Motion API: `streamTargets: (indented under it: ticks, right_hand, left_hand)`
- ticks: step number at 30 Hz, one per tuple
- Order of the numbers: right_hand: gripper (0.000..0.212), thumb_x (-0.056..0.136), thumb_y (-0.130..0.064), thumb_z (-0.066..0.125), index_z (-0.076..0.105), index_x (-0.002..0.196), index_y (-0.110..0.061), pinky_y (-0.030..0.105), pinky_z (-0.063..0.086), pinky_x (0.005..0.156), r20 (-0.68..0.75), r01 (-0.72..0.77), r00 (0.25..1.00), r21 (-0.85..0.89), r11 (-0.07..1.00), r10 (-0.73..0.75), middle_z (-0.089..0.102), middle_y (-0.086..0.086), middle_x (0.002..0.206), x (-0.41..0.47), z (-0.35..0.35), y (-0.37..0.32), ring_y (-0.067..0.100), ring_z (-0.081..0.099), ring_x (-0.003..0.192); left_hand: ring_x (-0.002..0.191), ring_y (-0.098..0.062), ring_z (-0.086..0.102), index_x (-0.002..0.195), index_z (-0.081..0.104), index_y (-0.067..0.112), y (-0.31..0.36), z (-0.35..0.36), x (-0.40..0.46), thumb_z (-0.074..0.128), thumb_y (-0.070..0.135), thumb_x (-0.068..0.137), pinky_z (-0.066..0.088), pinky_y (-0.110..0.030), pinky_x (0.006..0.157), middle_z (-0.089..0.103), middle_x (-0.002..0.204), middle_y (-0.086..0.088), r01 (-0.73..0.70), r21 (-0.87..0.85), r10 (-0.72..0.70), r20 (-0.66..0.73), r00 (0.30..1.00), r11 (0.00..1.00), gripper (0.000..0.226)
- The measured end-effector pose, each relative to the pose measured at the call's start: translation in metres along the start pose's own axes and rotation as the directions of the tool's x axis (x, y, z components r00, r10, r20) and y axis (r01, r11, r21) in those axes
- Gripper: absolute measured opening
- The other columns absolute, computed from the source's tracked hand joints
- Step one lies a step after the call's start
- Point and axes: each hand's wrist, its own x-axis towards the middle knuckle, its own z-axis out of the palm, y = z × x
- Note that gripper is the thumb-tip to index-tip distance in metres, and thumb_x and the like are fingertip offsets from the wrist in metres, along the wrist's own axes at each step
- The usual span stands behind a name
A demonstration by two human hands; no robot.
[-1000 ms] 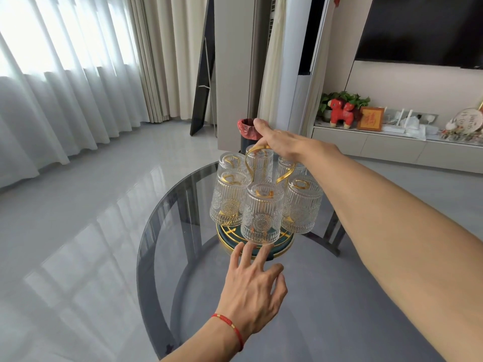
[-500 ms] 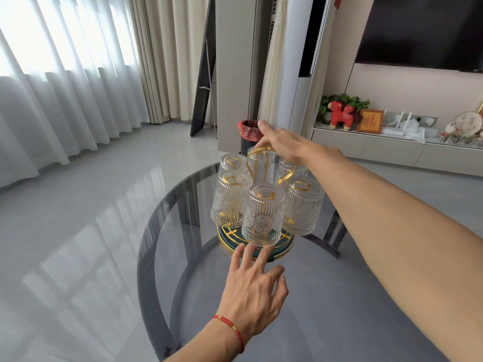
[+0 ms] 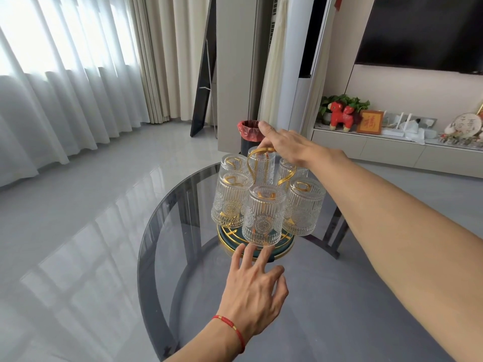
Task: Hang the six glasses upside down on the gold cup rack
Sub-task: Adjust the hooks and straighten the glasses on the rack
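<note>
From the head camera, six glasses (image 3: pixel 263 215) hang upside down on the gold rack (image 3: pixel 257 237), which stands on the round glass table (image 3: pixel 339 296) just beyond the left hand (image 3: pixel 252 288). That hand lies spread, its fingertips (image 3: pixel 241 248) at the rack's base. The right hand (image 3: pixel 283 145) rests over the looped handle (image 3: pixel 261 152); whether its fingers curl round it I cannot tell. All six appear hung, so the job looks done: steady the base and let go gently, without knocking the near glass.
</note>
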Motion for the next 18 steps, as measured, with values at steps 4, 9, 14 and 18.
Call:
streamTargets:
  ticks: [4,9,14,18]
  right_hand:
    - [0.088,0.103,-0.071,0.011,0.081,0.111,-0.018,0.042,0.036,0.106,-0.033,0.035,0.999,0.077,0.996,-0.032,0.072,0.006,0.130,-0.003,-0.001,-0.004,0.022,0.062,0.119]
    - [0.087,0.101,-0.072,0.017,0.083,0.103,-0.016,0.044,0.045,0.112,-0.024,0.117,0.993,0.107,0.987,-0.115,0.080,0.002,0.112,-0.002,0.002,-0.027,0.016,0.072,0.107]
    - [0.096,0.089,-0.084,0.012,0.086,0.095,-0.023,0.051,0.038,0.115,0.174,0.087,0.981,-0.027,0.996,-0.081,0.077,-0.003,0.111,0.002,0.010,-0.052,0.015,0.067,0.107]
    - [0.098,0.074,-0.094,0.008,0.084,0.088,-0.033,0.060,0.027,0.119,0.207,0.041,0.978,-0.097,0.994,-0.020,0.067,-0.006,0.107,0.003,0.013,-0.058,0.019,0.058,0.115]
  left_hand:
    - [0.117,-0.031,0.051,0.098,0.077,0.032,0.000,0.000,0.000,0.046,0.042,0.099,0.042,-0.053,0.111,0.062,0.133,0.000,0.001,0.004,-0.001,0.007,1.000,1.000,0.032]
    - [0.116,-0.031,0.051,0.097,0.076,0.031,0.000,0.001,0.000,0.045,0.041,0.100,0.042,-0.053,0.111,0.062,0.131,0.000,0.000,-0.003,0.000,0.001,1.000,1.000,0.033]
    - [0.113,-0.031,0.051,0.091,0.075,0.029,-0.001,0.003,0.001,0.047,0.039,0.099,0.040,-0.051,0.110,0.061,0.128,0.000,-0.015,-0.012,0.015,-0.026,1.000,1.000,0.030]
    - [0.109,-0.031,0.049,0.090,0.074,0.028,-0.001,0.003,0.000,0.047,0.038,0.099,0.040,-0.050,0.110,0.061,0.124,0.000,-0.016,-0.008,0.016,-0.021,1.000,1.000,0.031]
